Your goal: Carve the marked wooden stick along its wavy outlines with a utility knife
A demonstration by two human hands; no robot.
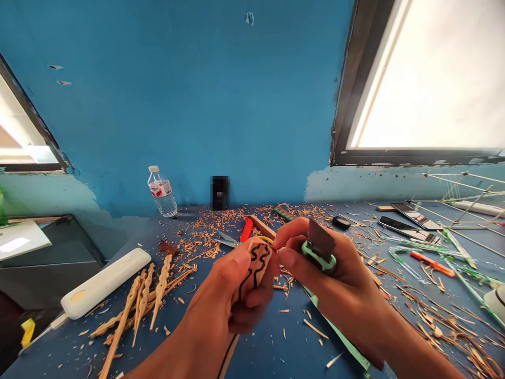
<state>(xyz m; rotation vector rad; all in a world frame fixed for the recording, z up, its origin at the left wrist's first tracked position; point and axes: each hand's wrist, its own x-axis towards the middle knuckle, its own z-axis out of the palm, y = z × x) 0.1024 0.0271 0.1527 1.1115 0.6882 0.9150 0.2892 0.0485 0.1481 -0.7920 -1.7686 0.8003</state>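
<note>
1. While the stick (258,263) sat above the tabletop (272,352), the left grip (226,281) was closed around it.
2. The right grip (343,281), near the stick's top, clutched a green tool (321,242).
3. Shavings (221,216) lay beyond, a bottle (163,195) farther back.

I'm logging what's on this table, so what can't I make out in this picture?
- Head view: part of the marked wooden piece, behind the fingers of the left hand.
- Head view: part of the mint-green-edged tool, hidden by the right hand.
- Head view: details of the dark upright rectangle, blurred into blocks.
- Head view: label print on the bottle, too small.
- Head view: the white object, cut off by the right edge.
</note>
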